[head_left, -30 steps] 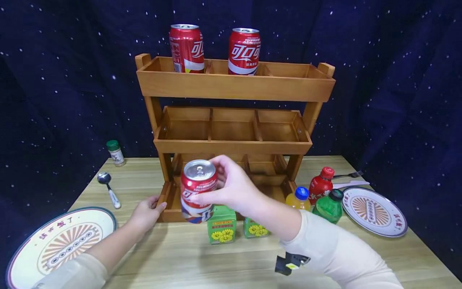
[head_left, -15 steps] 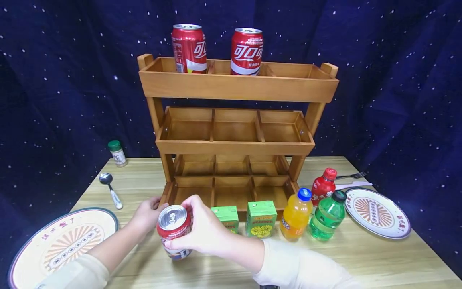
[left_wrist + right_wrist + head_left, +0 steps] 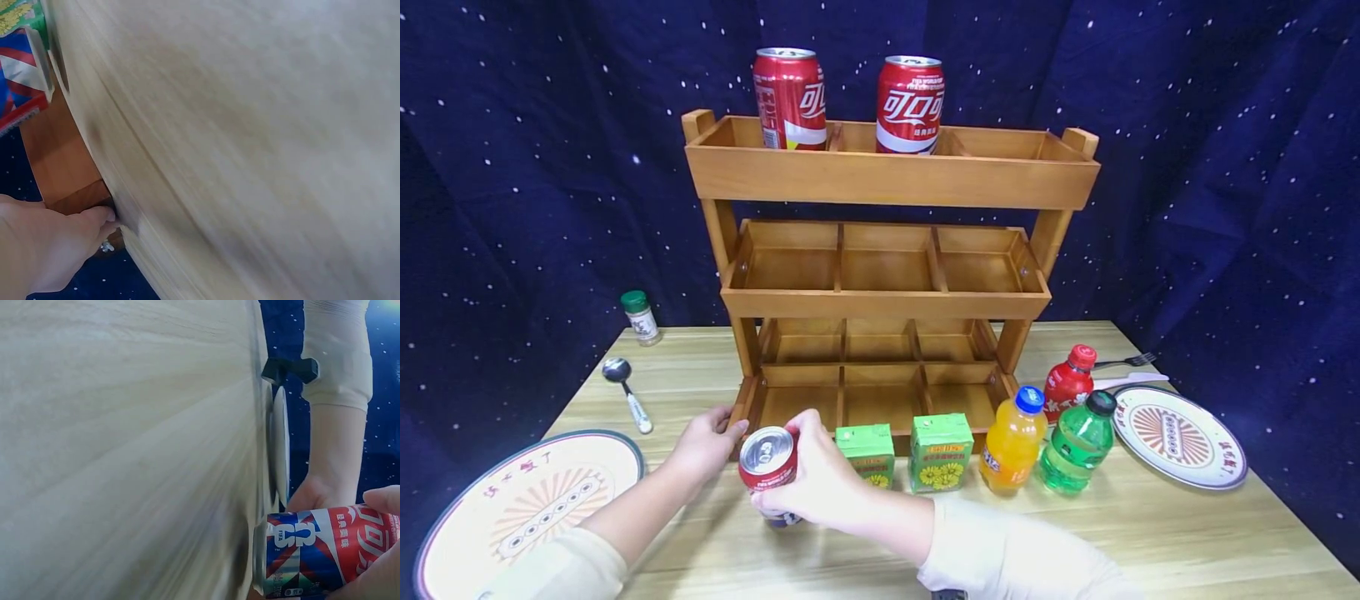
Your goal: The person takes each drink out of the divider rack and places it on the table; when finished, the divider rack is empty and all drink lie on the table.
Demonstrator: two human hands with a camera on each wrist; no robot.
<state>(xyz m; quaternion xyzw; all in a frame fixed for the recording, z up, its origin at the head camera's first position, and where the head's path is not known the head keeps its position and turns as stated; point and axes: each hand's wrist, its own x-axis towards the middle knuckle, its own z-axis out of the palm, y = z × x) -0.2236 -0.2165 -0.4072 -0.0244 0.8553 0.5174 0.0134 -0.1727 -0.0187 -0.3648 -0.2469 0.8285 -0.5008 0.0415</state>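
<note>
My right hand (image 3: 827,479) grips a red cola can (image 3: 767,461), thumb on the near side and fingers behind it. The can is upright, in front of the bottom tier's left end. In the right wrist view the can's (image 3: 312,553) base is right at the tabletop, with its blue and red print showing. My left hand (image 3: 703,446) holds the front left corner of the wooden rack (image 3: 880,307); in the left wrist view its thumb presses the end of the rack's board (image 3: 62,150). Two more cola cans, the left can (image 3: 790,100) and the middle can (image 3: 911,107), stand on the top tier.
Right of the held can stand two green drink cartons (image 3: 942,454), an orange juice bottle (image 3: 1013,442), a green bottle (image 3: 1078,442) and a red bottle (image 3: 1069,383). Plates lie left (image 3: 527,508) and right (image 3: 1180,437). A spoon (image 3: 627,394) and a shaker (image 3: 641,318) lie back left.
The right hand has brought the cola can down and left from in front of the bottom tier to the tabletop, uncovering the cartons. The left hand keeps its place on the rack.
</note>
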